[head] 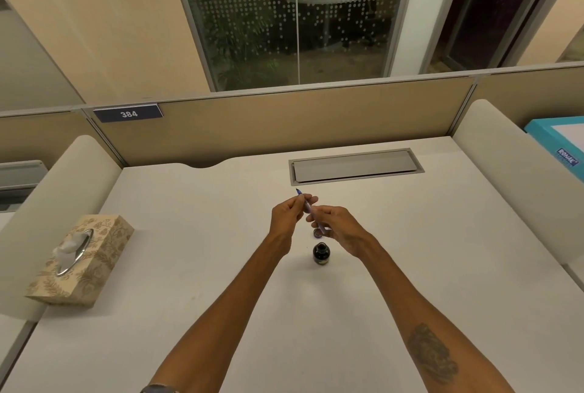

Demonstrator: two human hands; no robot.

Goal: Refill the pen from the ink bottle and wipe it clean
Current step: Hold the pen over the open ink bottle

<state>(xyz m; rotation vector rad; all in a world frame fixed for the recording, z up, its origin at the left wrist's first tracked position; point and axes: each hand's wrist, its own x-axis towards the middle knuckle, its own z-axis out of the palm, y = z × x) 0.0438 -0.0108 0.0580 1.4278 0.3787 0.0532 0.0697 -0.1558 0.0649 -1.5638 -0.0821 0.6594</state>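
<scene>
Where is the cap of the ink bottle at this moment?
The cap lies on the desk just beyond the open ink bottle, near centre of the head view, beneath the right hand.

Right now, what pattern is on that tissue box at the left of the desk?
The tissue box is beige with a golden-brown leafy floral print, seen in the head view.

the pen barrel is mostly hidden inside both hands — its small tip is blurred; the teal box is cut off at the right edge.
</scene>
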